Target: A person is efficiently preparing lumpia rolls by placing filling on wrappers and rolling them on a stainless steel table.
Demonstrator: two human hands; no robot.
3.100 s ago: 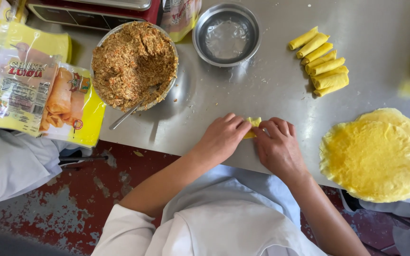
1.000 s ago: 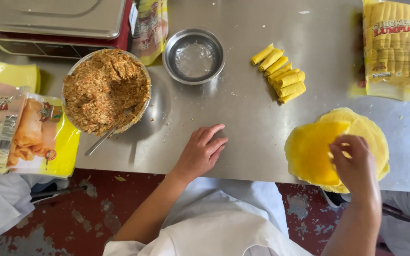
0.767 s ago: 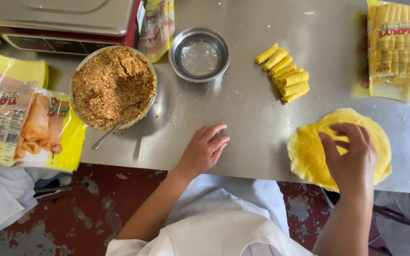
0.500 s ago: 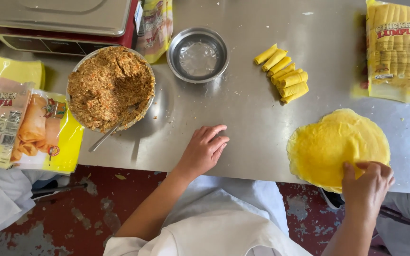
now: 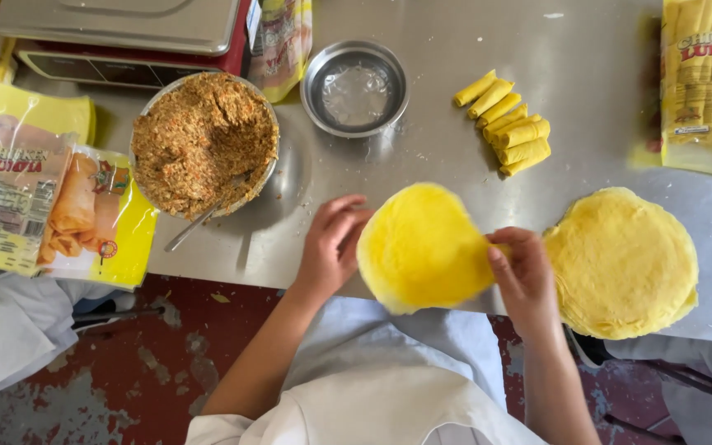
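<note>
A single round yellow wrapper (image 5: 423, 247) is held over the near edge of the steel table (image 5: 587, 99). My right hand (image 5: 522, 276) pinches its right rim. My left hand (image 5: 331, 245) touches its left rim with fingers spread. To the right lies the stack of yellow wrappers (image 5: 621, 262). Several finished yellow rolls (image 5: 506, 124) lie in a row further back.
A bowl of brown minced filling (image 5: 204, 142) with a spoon (image 5: 193, 227) stands at the left. A small steel bowl of water (image 5: 355, 87) is behind the wrapper. Yellow printed bags (image 5: 51, 206) lie at the far left, a filled pack (image 5: 706, 82) at the right, a scale (image 5: 125, 29) at the back.
My right hand has peeled one wrapper off the stack and carried it left to the table's front middle. My left hand has come up to meet its edge.
</note>
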